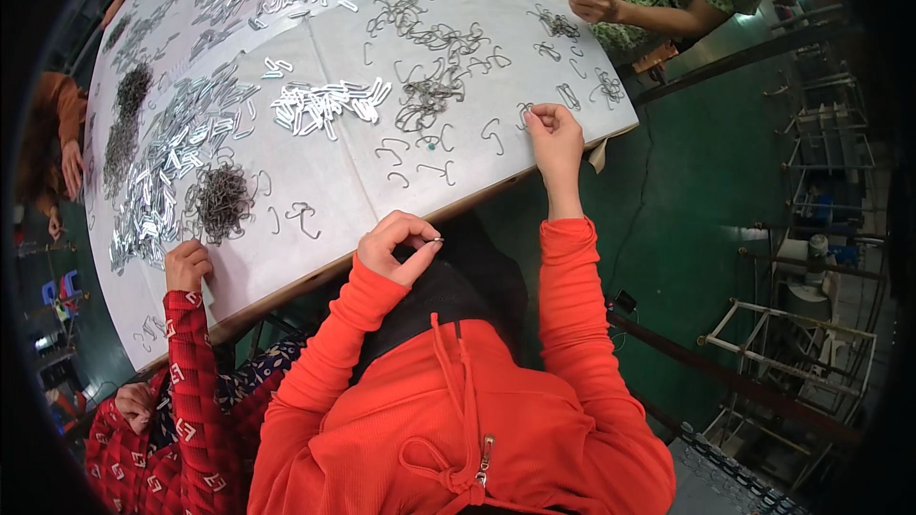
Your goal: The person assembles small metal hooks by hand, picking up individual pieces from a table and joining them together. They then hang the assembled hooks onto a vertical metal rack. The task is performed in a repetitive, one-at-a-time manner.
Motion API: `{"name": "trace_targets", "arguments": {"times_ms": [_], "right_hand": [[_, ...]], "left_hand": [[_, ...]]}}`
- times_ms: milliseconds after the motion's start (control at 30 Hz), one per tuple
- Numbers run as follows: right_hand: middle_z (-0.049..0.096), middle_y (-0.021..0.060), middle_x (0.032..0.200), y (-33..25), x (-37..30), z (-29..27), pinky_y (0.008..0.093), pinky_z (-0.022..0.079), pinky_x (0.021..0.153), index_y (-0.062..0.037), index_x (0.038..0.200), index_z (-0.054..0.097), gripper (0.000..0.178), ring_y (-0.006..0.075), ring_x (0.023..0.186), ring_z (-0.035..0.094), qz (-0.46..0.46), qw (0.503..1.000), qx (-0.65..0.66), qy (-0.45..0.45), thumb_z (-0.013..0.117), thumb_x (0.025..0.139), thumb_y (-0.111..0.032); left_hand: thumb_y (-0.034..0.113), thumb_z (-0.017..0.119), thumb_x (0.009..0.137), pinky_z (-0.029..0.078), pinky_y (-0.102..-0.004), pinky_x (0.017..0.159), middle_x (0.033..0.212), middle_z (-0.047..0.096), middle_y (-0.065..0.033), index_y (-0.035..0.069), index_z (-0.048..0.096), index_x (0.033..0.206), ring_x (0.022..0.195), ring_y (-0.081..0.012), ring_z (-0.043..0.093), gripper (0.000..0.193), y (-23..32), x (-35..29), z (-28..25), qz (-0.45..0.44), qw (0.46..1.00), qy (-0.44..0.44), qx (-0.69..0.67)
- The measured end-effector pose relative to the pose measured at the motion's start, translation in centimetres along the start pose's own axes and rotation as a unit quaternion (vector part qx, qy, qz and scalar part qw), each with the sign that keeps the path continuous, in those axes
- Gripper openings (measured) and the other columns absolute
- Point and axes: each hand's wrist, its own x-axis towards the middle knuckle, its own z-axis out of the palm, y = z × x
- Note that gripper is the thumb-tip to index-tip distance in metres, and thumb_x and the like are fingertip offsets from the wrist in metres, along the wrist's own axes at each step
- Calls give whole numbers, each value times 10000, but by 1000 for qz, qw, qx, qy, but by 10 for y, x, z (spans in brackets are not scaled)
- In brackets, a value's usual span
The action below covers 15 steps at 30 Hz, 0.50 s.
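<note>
My left hand (393,246) is just off the table's near edge, thumb and forefinger pinching a small metal piece (438,239); most of it is hidden by the fingers. Over the table's right part, my right hand (557,138) has its fingertips closed on a bent wire hook (524,113). Loose wire hooks (491,133) lie to the left of that hand. Farther in is a tangled pile of wire hooks (429,91), and left of it a heap of shiny flat metal clips (324,107).
A white-covered table (334,195) carries more shiny clips (181,148) and a dark wire pile (222,200). A co-worker's hand (188,267) in a red sleeve rests at the near left edge. Another person's hand (592,0) is at the far right. Metal racks (801,348) stand right.
</note>
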Motion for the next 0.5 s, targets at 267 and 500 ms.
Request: {"name": "trace_targets", "arguments": {"times_ms": [267, 500], "right_hand": [[666, 112, 745, 1, 9, -24, 332, 501, 635, -20, 840, 639, 89, 237, 663, 639, -47, 985, -141, 88, 641, 791, -95], [610, 101, 833, 1, 11, -19, 405, 476, 685, -95, 793, 656, 108, 287, 781, 608, -131, 960, -246, 25, 698, 751, -185]], "left_hand": [[-9, 673, 743, 478, -224, 628, 822, 614, -54, 15, 642, 827, 677, -120, 604, 93, -2, -1, 0, 13, 1000, 5, 0], [-3, 674, 748, 477, -223, 629, 831, 614, -52, 19, 643, 831, 680, -121, 609, 91, -2, -1, 1, 15, 1000, 1, 3]]}}
